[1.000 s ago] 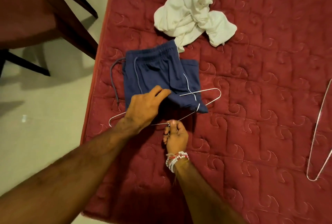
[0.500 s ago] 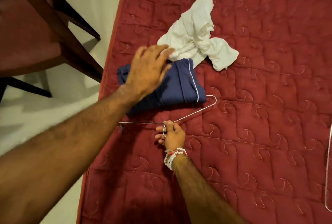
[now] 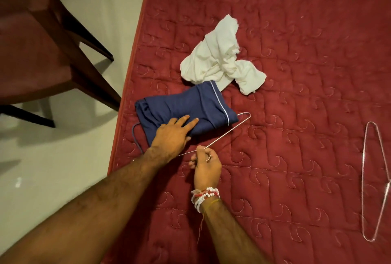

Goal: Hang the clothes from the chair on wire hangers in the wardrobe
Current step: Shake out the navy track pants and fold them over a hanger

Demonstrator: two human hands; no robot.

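On the quilted dark-red mattress [image 3: 296, 158], close to its left edge, I have the folded navy-blue shorts with white piping [image 3: 190, 105] lying across a thin white wire hanger [image 3: 229, 130]. One corner of the hanger pokes out at the shorts' right end, and a slanted arm of wire runs to my right hand [image 3: 206, 162], whose thumb and fingers are pinched tight on the neck at the hook. My left hand [image 3: 171, 134] lies flat on the near part of the shorts, fingers straight and slightly spread, pressing the cloth down and gripping nothing.

I read this as the threading step. The shorts look folded over the hanger's bottom bar, though the bar itself is hidden under the fabric, so I cannot confirm it. A crumpled white cloth garment [image 3: 220, 60] touches the far end of the shorts, and a second bare wire hanger [image 3: 374, 179] lies well apart to the right, presumably for it. The dark wooden chair with a red seat [image 3: 31, 52] stands beside the bed, bare where I can see it. The wardrobe is out of view.

Next I would lift by the hook with the right hand while the left steadies the fold. Smooth fabric on thin wire may slide off one side, so the lift should be slow and level.
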